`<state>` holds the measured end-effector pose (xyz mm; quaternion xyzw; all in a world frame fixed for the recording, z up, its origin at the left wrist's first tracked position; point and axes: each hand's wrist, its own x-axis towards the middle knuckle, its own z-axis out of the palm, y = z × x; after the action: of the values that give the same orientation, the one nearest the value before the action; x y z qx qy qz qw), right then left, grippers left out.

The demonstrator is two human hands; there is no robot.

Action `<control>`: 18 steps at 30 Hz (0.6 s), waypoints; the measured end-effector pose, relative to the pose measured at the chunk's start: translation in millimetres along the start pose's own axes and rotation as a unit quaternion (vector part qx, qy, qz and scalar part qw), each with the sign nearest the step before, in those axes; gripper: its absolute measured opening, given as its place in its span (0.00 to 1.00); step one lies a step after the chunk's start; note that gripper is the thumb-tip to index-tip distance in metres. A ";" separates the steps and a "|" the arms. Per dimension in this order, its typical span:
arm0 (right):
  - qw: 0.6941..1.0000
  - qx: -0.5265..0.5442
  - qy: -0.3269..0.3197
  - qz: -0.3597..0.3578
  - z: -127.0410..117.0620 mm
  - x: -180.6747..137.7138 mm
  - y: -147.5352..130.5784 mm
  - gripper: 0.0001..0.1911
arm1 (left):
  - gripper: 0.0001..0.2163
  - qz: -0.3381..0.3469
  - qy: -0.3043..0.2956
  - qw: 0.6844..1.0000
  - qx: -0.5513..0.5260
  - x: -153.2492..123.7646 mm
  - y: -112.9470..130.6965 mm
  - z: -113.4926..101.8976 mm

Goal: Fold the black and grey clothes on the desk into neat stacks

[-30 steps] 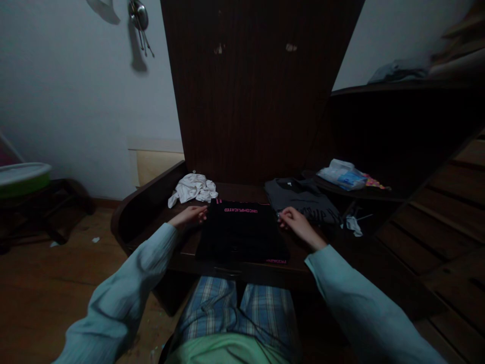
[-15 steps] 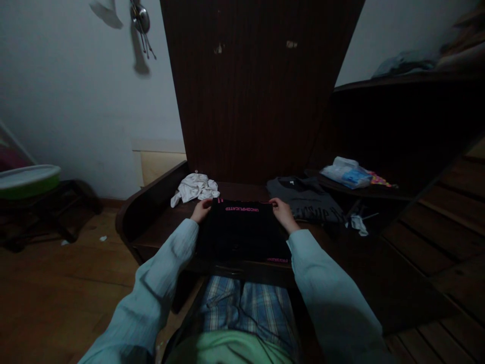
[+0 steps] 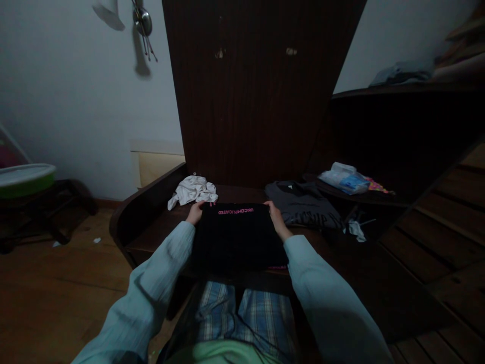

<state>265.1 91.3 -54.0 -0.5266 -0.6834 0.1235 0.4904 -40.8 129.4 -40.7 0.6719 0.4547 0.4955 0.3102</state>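
Observation:
A folded black garment (image 3: 237, 240) with pink lettering lies in front of me on the dark wooden bench; its exact kind cannot be told. My left hand (image 3: 196, 213) pinches its far left corner, fingers closed on the cloth. At the far right corner, my right hand (image 3: 277, 220) grips the same edge, its fingertips partly hidden behind the fabric. Just beyond my right hand is a dark grey shirt (image 3: 299, 202) with black print, laid flat. A crumpled white cloth (image 3: 193, 191) rests past my left hand.
The bench (image 3: 146, 230) has a raised curved side at left and a tall dark panel (image 3: 253, 111) behind. On a low shelf to the right sits a plastic packet (image 3: 346, 178). Above it, an upper shelf (image 3: 397, 92) holds folded cloth. A green-rimmed basin (image 3: 28, 182) stands far left.
Both hands have shifted slightly left with the far edge of the black garment, which now appears smoother. The camera view has moved a little too.

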 end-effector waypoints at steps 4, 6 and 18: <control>0.997 0.020 0.015 0.075 20.7 9.7 5.4 0.12 | 0.13 -0.017 -0.014 1.000 -0.013 -2.3 -2.6 -9.0; 0.996 0.010 0.026 0.090 27.4 14.3 8.1 0.11 | 0.11 -0.017 -0.008 1.000 -0.012 -2.6 -1.7 -8.9; 0.987 -0.040 0.081 0.130 29.7 16.9 14.8 0.07 | 0.03 -0.060 0.135 0.986 0.075 -4.3 -1.7 -6.8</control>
<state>250.8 122.0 -69.5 -0.6387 -0.5711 0.1157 0.5024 -48.2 125.9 -41.6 0.5914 0.5678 0.5268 0.2243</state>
